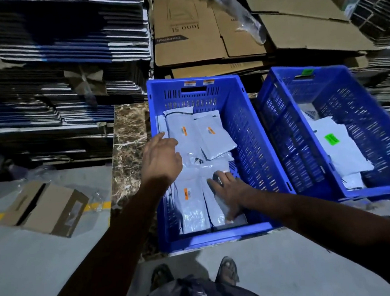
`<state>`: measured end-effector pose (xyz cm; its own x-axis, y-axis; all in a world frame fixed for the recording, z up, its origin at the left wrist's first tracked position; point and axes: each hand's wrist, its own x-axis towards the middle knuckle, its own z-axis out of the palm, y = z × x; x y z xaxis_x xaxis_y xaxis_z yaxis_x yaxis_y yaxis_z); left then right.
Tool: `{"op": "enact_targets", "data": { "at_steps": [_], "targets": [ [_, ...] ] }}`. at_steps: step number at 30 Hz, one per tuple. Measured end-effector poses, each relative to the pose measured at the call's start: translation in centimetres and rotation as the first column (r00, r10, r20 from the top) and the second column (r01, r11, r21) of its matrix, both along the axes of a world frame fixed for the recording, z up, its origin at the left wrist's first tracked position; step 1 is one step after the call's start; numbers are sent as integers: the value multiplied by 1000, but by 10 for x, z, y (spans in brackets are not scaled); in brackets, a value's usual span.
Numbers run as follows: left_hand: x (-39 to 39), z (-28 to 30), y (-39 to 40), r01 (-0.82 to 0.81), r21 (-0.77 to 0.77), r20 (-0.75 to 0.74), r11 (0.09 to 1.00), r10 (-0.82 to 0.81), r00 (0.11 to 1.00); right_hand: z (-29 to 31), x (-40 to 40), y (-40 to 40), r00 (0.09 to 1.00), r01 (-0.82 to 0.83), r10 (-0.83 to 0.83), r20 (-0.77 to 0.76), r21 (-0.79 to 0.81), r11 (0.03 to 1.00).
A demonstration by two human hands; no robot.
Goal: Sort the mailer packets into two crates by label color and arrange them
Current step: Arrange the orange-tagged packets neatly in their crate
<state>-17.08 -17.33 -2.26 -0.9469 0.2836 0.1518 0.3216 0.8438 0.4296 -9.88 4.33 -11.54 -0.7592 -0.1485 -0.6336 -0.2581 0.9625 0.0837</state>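
Head view showed "Juno S1" upside down on cardboard (186, 28) at top; packet labels blurred. Orange-labelled packets (191, 195) filled the centre crate (246, 124); left hand (161, 160) hovered spread, right hand (226, 192) pressed flat.

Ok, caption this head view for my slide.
Both hands, left and right, arrange orange-label packets in left crate; green-label packet sits in right crate.
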Motion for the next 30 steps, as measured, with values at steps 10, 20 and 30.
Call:
{"op": "enact_targets", "data": {
  "at_steps": [10, 20, 30],
  "targets": [
    [-4, -6, 2, -27, -98, 14, 995, 28, 1000, 23, -19, -16, 987, -128, 136, -85, 93, 987],
    [-5, -2, 3, 127, -434, 3, 892, -139, 990, 1, -3, 0, 979, -172, 184, -88, 123, 977],
    [-7, 1, 3, 125, -432, 37, 893, -121, 992, -16, 3, 6, 982, 160, -144, 124, -131, 978]
  ]
}}
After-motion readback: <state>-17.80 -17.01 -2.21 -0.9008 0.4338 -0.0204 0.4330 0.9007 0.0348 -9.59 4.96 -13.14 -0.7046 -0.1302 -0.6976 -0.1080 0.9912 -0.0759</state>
